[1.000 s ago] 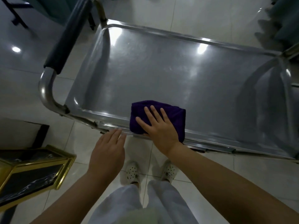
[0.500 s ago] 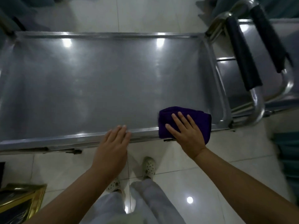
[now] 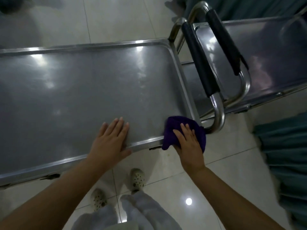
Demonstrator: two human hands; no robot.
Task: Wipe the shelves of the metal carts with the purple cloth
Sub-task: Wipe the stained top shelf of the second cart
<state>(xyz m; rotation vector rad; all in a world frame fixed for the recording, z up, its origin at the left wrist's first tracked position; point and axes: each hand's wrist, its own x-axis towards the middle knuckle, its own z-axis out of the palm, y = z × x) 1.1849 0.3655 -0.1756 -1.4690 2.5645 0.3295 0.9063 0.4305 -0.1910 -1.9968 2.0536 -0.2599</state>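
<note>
Since half a second ago the cloth [image 3: 182, 128] has slid to the shelf's [image 3: 83, 90] near right corner, draping over its rim. The right hand [image 3: 189, 146] presses it, fingers straight. The left hand [image 3: 110, 141] lies flat on the shelf. No writing is legible.

Glossy pale tile floor [image 3: 224, 163], one bright ceiling-light reflection [image 3: 188, 201] near the feet. Two perforated pale clogs [image 3: 137, 180] on the tiles, light trousers [image 3: 142, 214] above them. Teal fabric [image 3: 285, 146] hangs at the right edge, more at top right.
</note>
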